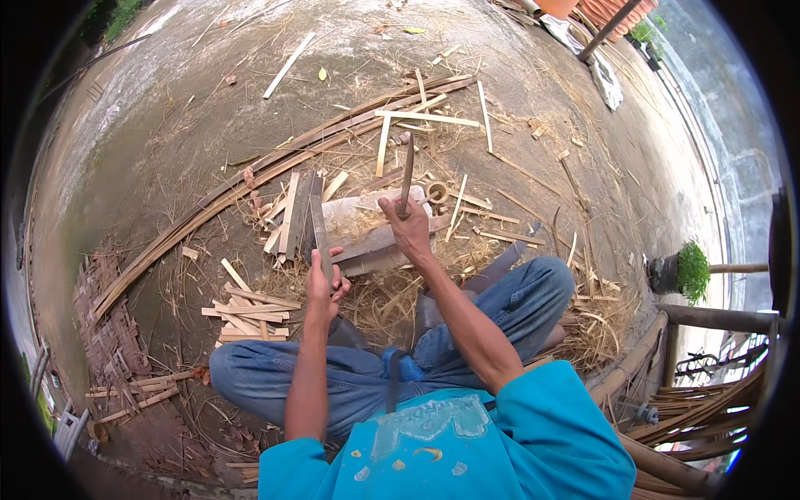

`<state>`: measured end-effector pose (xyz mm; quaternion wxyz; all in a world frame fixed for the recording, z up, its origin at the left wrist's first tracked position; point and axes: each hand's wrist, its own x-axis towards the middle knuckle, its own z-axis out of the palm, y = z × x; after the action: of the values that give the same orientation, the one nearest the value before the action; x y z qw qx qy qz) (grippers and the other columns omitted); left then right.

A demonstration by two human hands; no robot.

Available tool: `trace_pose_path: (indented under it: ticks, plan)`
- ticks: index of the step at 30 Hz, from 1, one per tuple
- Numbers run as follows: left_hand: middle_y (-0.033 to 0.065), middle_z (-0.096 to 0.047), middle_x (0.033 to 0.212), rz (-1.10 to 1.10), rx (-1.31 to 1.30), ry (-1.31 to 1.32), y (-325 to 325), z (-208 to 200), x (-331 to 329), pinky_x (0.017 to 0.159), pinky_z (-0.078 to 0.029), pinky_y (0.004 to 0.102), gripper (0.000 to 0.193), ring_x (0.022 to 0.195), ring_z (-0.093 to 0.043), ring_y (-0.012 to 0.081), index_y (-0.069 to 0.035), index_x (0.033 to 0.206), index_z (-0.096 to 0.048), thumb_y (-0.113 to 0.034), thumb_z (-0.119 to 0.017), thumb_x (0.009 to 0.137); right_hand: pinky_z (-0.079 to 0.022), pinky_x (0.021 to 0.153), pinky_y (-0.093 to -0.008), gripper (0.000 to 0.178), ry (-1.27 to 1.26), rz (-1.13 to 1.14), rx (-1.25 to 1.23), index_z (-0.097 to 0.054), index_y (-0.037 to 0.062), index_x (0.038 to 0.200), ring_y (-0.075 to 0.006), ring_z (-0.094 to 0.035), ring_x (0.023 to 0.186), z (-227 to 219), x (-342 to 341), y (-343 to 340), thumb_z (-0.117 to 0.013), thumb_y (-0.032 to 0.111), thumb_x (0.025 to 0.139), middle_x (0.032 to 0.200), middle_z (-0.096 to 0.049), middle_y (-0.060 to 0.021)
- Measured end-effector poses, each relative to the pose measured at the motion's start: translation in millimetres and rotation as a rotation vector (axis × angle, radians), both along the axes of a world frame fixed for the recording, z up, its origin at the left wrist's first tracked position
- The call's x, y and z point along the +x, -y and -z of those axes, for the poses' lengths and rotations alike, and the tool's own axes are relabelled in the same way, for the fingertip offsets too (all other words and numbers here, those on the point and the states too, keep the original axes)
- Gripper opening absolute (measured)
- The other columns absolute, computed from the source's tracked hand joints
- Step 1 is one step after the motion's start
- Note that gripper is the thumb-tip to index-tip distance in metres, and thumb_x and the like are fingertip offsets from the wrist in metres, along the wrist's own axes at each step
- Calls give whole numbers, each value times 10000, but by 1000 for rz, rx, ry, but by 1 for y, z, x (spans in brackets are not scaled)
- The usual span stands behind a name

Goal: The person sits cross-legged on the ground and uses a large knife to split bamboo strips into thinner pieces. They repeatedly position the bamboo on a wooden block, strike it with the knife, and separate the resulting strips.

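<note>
My left hand [323, 283] grips the lower end of a flat split-bamboo strip [318, 223], which points away from me. In my right hand [408, 232] is a knife [407, 171] with a long, dark, slightly curved blade, held upright and apart from the strip. Between and beyond my hands lies a pale block [342, 213] littered with shavings. A weathered board [375, 247] runs along its near side. Just past my right hand stands a short hollow bamboo section [437, 192]. My crossed legs in blue jeans [508, 312] frame the work spot.
Cut strips [250, 310] are piled by my left knee. Long bamboo lengths [225, 187] cross the ground on the left. Shavings [383, 304] cover the ground before me. At the right are a potted plant [690, 267] and a bamboo frame [717, 317].
</note>
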<state>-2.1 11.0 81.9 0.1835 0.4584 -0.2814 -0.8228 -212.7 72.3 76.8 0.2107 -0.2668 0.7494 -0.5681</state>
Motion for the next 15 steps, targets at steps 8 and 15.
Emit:
trace_pose_path:
  ticks: [8, 15]
  plan:
    - [70, -630, 821, -108, -157, -57, 1, -8, -23, 526, -538, 279, 552, 745, -688, 189, -54, 1317, -501, -549, -389, 1099, -529, 769, -472, 555, -94, 624, 616, -707, -19, 844, -358, -700, 792, 61, -109, -126, -756, 533, 854, 834, -731, -211]
    - [154, -663, 1226, -32, -348, -100, 10, 14, -15, 849, -628, 412, 543, 1026, -707, 232, -42, 1448, -427, -423, -543, 1079, -489, 1010, -520, 526, 95, 451, 775, -678, -36, 1175, -430, -655, 1172, 116, -111, -153, -711, 403, 888, 1215, -694, -272]
